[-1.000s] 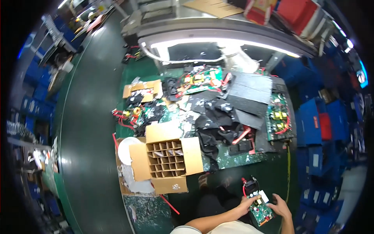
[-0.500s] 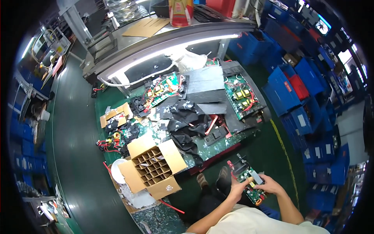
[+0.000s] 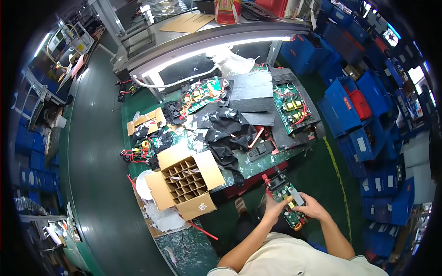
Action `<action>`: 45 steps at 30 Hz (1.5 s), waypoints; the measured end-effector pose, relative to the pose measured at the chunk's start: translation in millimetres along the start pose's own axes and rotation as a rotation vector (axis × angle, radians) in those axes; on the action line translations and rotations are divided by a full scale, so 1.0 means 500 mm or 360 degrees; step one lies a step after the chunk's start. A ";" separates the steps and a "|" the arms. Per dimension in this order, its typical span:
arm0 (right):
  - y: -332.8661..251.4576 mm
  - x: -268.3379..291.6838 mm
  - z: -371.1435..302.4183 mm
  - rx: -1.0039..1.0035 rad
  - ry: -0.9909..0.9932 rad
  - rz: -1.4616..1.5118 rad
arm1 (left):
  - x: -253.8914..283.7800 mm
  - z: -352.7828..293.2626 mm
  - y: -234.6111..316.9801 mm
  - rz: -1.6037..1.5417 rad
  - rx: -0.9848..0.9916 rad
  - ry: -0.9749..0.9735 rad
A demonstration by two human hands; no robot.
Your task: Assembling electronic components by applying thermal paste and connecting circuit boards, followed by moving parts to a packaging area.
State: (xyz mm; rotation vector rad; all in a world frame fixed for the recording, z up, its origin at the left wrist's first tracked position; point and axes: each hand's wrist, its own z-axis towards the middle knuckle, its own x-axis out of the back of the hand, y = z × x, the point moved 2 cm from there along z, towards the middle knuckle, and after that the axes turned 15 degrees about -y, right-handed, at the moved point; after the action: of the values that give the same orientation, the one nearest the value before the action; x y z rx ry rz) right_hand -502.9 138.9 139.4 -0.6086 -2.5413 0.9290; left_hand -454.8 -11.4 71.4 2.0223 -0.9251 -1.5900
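Note:
Between both hands, in front of my body and off the table's near edge, I hold a green circuit board. It carries a grey metal plate, an orange ring coil, and a black part with red and black terminals at its far end. My left hand is closed on the board's left side, its thumb over the components. My right hand grips the opposite side near the grey plate. Some fingertips are hidden beneath the board.
On the green table stands an open divided carton. Black cloth, a wired board and another board in a black housing lie farther back. Blue bins line the right; a dark belt surface runs along the left.
The scene has shifted slightly right in view. Both hands and the circuit board sit a little farther left and higher, with the board still held between them.

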 end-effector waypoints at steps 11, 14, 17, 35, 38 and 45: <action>-0.080 -0.010 0.072 0.0282 -0.0088 0.0085 | 0.036 -0.005 0.115 -0.0193 -0.0219 0.0143; -0.121 -0.012 0.085 0.0264 -0.0137 0.0174 | 0.049 -0.001 0.134 -0.0334 -0.0207 0.0109; -0.115 -0.016 0.086 0.0268 -0.0158 0.0265 | 0.061 0.004 0.123 -0.0371 -0.0052 0.0157; 0.111 0.143 -0.044 0.0419 0.0074 0.0762 | -0.152 0.105 -0.024 -0.0149 0.0279 -0.0083; 0.172 0.194 -0.054 0.0478 0.0343 0.0429 | -0.186 0.158 -0.062 0.0191 0.0304 -0.0137; 0.325 0.452 -0.175 0.0650 0.0515 0.0895 | -0.421 0.329 -0.171 0.0166 0.0352 -0.0459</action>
State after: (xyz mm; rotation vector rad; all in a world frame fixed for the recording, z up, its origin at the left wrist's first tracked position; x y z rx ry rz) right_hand -608.1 411.1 135.2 -1.2507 -1.8420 1.3543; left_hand -618.9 211.9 115.1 1.8750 -1.3430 -1.8208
